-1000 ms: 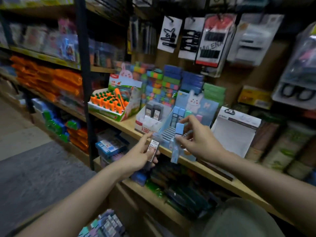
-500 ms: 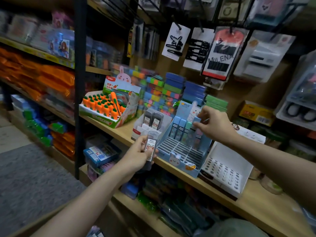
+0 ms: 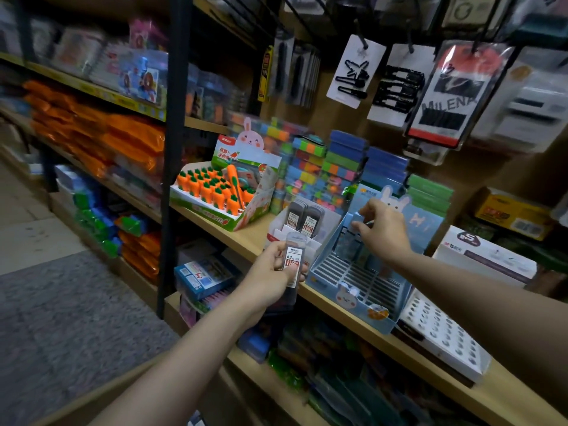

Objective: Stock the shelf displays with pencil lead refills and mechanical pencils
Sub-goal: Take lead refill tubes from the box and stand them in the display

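My left hand (image 3: pixel 270 276) grips a small stack of grey 0.7 lead refill packs (image 3: pixel 293 259) in front of the shelf edge. Just behind it stands a white display box (image 3: pixel 276 236) with two dark refill packs (image 3: pixel 304 218) upright in it. To its right sits a blue bunny display box (image 3: pixel 353 287) with a slotted floor and blue cases in its back row. My right hand (image 3: pixel 382 233) reaches over that row and pinches a blue case (image 3: pixel 357 217) at its left end; the hand hides the rest of the row.
A carrot-eraser display (image 3: pixel 215 192) stands left on the wooden shelf (image 3: pixel 246 238). A white tray with round holes (image 3: pixel 439 333) lies to the right of the blue box. Stacked colourful blocks (image 3: pixel 332 167) stand behind, hair-clip cards (image 3: pixel 356 72) hang above, and a black upright post (image 3: pixel 175 149) is at the left.
My right hand moved left along the blue box's back row, from its right part to its left end. My left hand stayed in place holding the refill packs.
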The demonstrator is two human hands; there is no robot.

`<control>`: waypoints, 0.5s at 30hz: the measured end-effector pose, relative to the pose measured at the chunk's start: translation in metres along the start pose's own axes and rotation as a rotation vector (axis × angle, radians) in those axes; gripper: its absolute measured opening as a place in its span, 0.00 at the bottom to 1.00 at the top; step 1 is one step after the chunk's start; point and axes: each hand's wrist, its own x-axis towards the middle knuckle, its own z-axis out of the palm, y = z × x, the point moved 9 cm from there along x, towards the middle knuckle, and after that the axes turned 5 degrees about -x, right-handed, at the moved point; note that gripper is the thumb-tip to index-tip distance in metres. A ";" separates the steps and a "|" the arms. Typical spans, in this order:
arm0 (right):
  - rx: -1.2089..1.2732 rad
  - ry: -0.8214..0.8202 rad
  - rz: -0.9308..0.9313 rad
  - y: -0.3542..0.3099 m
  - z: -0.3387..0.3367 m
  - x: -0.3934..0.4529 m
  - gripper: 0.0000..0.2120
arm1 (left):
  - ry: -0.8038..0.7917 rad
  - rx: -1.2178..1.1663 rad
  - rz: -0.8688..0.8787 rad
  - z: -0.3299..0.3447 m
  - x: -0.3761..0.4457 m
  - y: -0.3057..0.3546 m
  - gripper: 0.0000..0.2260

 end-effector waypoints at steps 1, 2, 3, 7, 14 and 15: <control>0.001 -0.003 -0.002 -0.001 0.001 0.001 0.08 | 0.004 0.000 -0.003 -0.001 0.001 -0.001 0.14; -0.001 -0.008 -0.003 -0.002 0.001 0.002 0.07 | 0.007 -0.004 -0.009 -0.001 0.002 -0.003 0.14; -0.007 -0.012 -0.003 -0.003 0.002 0.002 0.07 | 0.011 -0.012 -0.016 -0.002 0.003 -0.004 0.14; -0.037 -0.018 0.022 0.000 0.010 0.002 0.08 | 0.011 -0.037 -0.039 0.001 0.006 -0.010 0.14; -0.127 -0.009 -0.004 -0.001 0.019 0.002 0.11 | 0.007 -0.032 -0.026 0.001 0.007 -0.014 0.14; -0.135 -0.011 -0.006 -0.001 0.020 0.002 0.12 | 0.013 -0.033 -0.021 0.000 0.007 -0.014 0.14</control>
